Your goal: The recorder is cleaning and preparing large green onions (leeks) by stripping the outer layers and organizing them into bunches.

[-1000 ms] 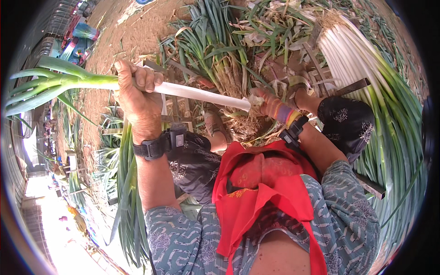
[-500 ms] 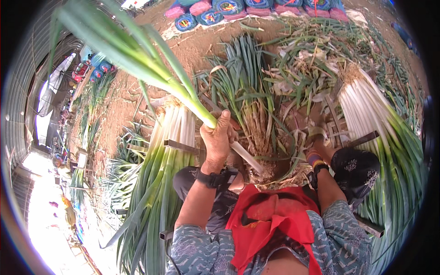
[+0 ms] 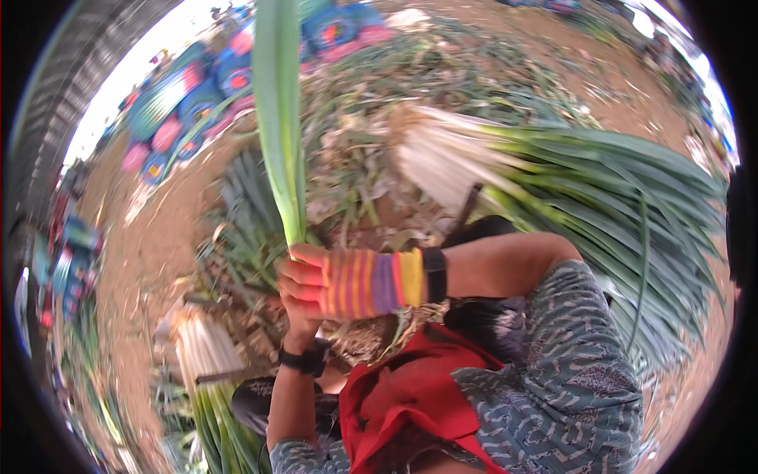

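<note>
A long green onion (image 3: pixel 280 134) stands almost upright before me, its green leaves running up past the top edge of the view. My right hand (image 3: pixel 339 284), in a striped orange, purple and yellow glove, is closed around its stalk. Just behind and below, my left hand (image 3: pixel 299 328) is at the same stalk, mostly hidden by the right hand; its fingers barely show. The stalk's lower white part is out of sight behind the hands.
To the right, a big pile of cleaned green onions (image 3: pixel 568 174) lies against a metal bar (image 3: pixel 469 207). Another white-stemmed bundle (image 3: pixel 207 347) is at lower left. Uncleaned onions (image 3: pixel 253 197) and leaf scraps (image 3: pixel 355 150) cover the ground ahead. Blue and pink bundles (image 3: pixel 181 110) stand farther back.
My right hand has come up from near my right knee and closed on the stalk beside my left hand. The onion has swung from leaning left to nearly upright. My view has turned right.
</note>
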A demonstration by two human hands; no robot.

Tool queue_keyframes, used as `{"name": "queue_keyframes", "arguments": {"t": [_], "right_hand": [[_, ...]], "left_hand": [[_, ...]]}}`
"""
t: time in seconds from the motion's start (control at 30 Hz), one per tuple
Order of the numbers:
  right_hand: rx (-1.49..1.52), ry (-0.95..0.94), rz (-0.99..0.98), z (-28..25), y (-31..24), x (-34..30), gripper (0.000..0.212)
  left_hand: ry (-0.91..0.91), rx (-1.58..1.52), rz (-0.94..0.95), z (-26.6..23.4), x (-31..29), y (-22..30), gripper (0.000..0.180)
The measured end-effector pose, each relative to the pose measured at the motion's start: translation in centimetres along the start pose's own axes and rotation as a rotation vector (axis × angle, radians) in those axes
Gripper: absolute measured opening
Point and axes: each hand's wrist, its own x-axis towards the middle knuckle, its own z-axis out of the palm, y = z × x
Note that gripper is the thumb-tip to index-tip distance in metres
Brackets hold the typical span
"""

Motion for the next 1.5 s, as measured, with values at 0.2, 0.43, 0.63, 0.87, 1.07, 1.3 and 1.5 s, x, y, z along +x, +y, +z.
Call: {"name": "queue_keyframes", "arguments": {"t": [0.2, 0.43, 0.63, 0.87, 1.07, 1.3, 1.5], "right_hand": [[-0.321, -0.408, 0.36, -9.4, 6.8, -9.6, 0.017], [-0.951, -0.81, 0.756, -27.3, 11.5, -20.2, 0.015], [-1.044, -0.868, 1.002, -30.9, 15.9, -25.1, 0.019], [-0.633, -1.122, 1.226, -23.5, 21.8, -29.1, 0.038], [-0.105, -1.371, 1.303, -19.3, 21.8, -36.7, 0.034], [0.175, -1.416, 1.54, -21.0, 22.2, -35.1, 0.034], [0.312, -1.196, 1.597, -21.1, 22.0, -35.9, 0.047]], "left_hand": [[-0.581, 0.258, 0.411, 9.3, 0.8, 9.2, 0.037], [-0.285, 0.357, 0.94, 16.2, 1.5, 11.4, 0.051], [-0.742, 0.152, 0.38, 16.8, 1.6, 5.6, 0.033], [-0.806, 0.058, 0.1, 15.3, 2.5, 3.2, 0.023], [-0.767, 0.084, 0.066, 16.1, 3.8, 2.4, 0.02], [-0.765, 0.119, 0.493, 24.5, 8.6, 9.3, 0.023], [-0.56, 0.368, 1.11, 35.2, 13.4, 14.5, 0.036]]}}
